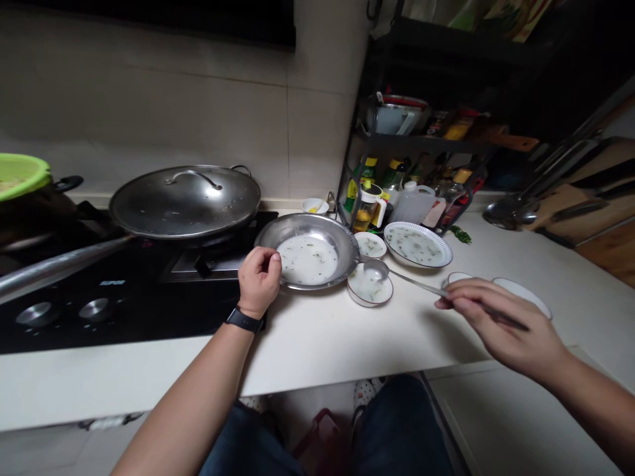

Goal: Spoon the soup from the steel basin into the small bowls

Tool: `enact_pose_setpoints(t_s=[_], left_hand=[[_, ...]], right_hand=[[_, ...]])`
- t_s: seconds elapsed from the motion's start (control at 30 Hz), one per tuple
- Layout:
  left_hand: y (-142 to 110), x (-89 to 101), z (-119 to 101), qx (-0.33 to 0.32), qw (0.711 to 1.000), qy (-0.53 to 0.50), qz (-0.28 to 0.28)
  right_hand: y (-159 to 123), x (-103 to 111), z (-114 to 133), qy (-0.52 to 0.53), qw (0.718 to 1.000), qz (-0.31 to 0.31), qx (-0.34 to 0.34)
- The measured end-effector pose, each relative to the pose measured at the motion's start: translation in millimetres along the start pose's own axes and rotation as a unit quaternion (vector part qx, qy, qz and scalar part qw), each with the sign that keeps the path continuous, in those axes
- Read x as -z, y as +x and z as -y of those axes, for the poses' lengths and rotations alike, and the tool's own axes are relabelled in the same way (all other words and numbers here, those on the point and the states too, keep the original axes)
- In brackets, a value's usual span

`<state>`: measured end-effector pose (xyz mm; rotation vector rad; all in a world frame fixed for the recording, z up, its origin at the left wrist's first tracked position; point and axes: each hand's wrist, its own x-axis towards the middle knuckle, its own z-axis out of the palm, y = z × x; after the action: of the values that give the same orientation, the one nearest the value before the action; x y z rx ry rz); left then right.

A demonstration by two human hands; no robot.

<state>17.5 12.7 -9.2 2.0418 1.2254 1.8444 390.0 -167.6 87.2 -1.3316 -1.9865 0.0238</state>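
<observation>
My left hand point(260, 280) is closed on the near left rim of a wide metal basin point(342, 241), which holds white soup with green flecks. In my right hand point(510, 320) is the handle of a metal ladle point(378, 270). The ladle's bowl sits over a small red-rimmed bowl point(370, 301) of the same soup, just right of the basin. Behind it stands another small bowl point(371, 246) of soup. A larger ribbed dish point(441, 261), also with soup, lies farther right. Two more pale dishes are partly hidden behind my right hand.
On the black stove point(149, 317) to the left stands a lidded wok point(188, 198), its long handle point(64, 264) reaching left. A green basket point(24, 173) tops a pot at far left. A rack point(357, 145) with bottles and a knife block point(595, 218) stand along the back.
</observation>
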Motion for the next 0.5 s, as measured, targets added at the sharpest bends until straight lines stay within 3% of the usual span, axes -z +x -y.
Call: enact_pose_setpoints(t_s=[0.1,0.2,0.33,0.5], left_hand=[[0.4,0.2,-0.9,-0.002,1.0,-0.002,0.001],[0.6,0.3,-2.3,-0.001,1.0,-0.007,0.004],[0.0,0.2,-3.7,-0.003,1.0,-0.012,0.007],[-0.2,0.1,-3.6,-0.005,1.0,-0.012,0.007]], right_hand=[[-7.7,4.7,10.9,-0.081,0.981,0.077,0.161],[-6.3,3.4,19.7,-0.121,0.964,0.085,0.222],[13.3,-15.1,25.4,-0.098,0.973,0.038,0.208],[59.3,-64.9,18.9,-0.003,0.987,0.004,0.159]])
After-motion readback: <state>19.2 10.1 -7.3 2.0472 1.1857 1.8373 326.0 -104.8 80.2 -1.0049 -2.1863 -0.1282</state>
